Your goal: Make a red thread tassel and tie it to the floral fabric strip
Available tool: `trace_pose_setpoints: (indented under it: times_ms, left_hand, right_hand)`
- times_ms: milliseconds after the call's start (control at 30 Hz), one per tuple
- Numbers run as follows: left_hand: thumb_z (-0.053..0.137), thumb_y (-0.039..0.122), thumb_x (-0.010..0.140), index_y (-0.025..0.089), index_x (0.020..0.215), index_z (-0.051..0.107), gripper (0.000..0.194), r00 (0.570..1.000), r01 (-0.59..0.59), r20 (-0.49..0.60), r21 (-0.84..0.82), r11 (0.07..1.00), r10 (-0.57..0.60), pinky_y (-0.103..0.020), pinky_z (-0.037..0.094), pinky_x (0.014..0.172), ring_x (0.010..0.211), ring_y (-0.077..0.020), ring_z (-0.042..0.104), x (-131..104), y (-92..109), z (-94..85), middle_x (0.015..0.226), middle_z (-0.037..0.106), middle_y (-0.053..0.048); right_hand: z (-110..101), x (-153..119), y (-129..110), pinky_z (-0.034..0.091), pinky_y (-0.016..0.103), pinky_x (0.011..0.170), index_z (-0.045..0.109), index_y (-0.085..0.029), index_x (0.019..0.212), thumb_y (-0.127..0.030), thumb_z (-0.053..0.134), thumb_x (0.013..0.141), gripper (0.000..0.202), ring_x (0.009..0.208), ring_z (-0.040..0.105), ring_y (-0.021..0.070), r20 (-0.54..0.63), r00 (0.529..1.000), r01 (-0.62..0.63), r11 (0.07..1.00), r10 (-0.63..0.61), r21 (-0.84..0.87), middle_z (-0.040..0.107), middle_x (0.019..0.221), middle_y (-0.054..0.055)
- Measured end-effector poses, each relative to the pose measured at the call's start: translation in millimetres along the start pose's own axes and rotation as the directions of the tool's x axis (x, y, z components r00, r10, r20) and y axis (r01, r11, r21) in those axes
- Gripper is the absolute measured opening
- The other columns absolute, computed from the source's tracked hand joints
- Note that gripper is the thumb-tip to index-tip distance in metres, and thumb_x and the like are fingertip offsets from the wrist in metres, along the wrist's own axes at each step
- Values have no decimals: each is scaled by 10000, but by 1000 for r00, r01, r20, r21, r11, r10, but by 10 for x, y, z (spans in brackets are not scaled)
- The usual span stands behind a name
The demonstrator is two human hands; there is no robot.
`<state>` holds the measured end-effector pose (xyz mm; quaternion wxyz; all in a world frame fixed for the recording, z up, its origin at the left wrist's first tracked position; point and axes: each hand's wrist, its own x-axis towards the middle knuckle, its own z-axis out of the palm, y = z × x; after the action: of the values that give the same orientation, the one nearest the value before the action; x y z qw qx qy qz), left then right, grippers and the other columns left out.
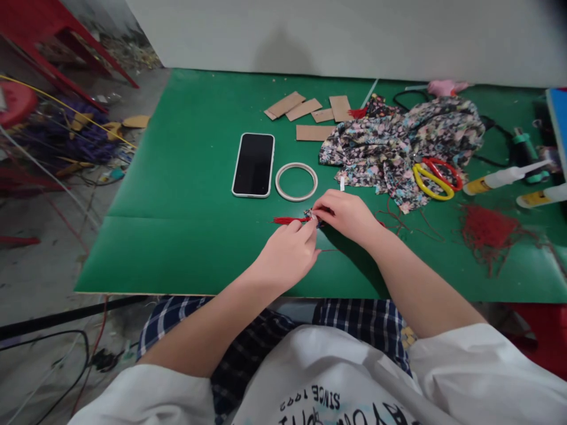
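Note:
Low over the green table, my left hand (287,251) and my right hand (343,213) meet with fingertips pinched together. Between them is a small piece of dark floral fabric (307,213), mostly covered by my fingers. A red tassel (287,221) sticks out from it to the left, lying flat. Thin red thread trails to the right, under and beyond my right hand. Just past my hands lies a white tape roll (277,182), on its side. A phone (253,165) with a dark screen rests to its left.
Cardboard strips (315,133) lie at the back beside crumpled floral cloth (411,133). Scissors (433,180) with red and yellow handles touch the cloth. Glue bottles (491,180), a green hot glue gun (525,150) and a red thread heap (489,230) are at right. A white board (354,38) borders the back.

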<state>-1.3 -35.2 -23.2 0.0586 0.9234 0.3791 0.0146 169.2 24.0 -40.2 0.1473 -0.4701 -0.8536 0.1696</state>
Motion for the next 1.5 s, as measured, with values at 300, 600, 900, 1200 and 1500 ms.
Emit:
trace_pose_setpoints:
  times_ms: [300, 600, 900, 1200, 1500]
  left_hand:
    - [394, 300, 893, 25, 1166, 512, 405, 1000, 27, 14, -8, 1000, -27, -381, 453, 746, 920, -252, 520, 4, 13, -12, 1176, 537, -181]
    - [389, 306, 897, 12, 1172, 513, 421, 1000, 11, 17, 16, 1000, -12, -369, 458, 733, 911, -256, 524, 5, 17, 9, 1142, 547, -176]
    - [370, 305, 905, 23, 1156, 523, 408, 1000, 5, 10, 10, 1000, -5, -373, 459, 722, 898, -249, 522, 13, -2, -1, 1137, 550, -178]
    - [379, 309, 903, 30, 1137, 537, 397, 1000, 16, 19, -2, 1000, -16, -371, 463, 740, 913, -250, 526, 17, 11, -4, 1130, 552, -175]
    - [391, 313, 899, 24, 1183, 510, 422, 999, 29, 27, -10, 1000, -28, -376, 472, 760, 943, -258, 528, 7, -4, -1, 1175, 540, -175]
  right_hand:
    - [-60, 19, -6, 368, 234, 643, 617, -167, 766, -175, 491, 835, 143, 743, 547, 125, 44, 999, 3, 999, -5, 38, 610, 813, 34]
    - [-57, 46, -16, 372, 232, 656, 604, -163, 747, -147, 495, 822, 133, 742, 541, 127, 71, 997, 21, 998, -25, 67, 603, 800, 30]
    - [-54, 67, 3, 371, 232, 647, 600, -162, 749, -156, 496, 822, 127, 721, 526, 123, 66, 997, 35, 996, -40, 80, 594, 778, 31]
    - [-17, 103, 2, 375, 231, 641, 600, -162, 727, -157, 517, 806, 115, 711, 526, 124, 49, 999, 14, 992, -21, 122, 591, 751, 25]
    - [-15, 96, 32, 364, 234, 627, 588, -173, 710, -149, 517, 791, 111, 693, 514, 124, 29, 999, -26, 988, 22, 149, 583, 733, 20]
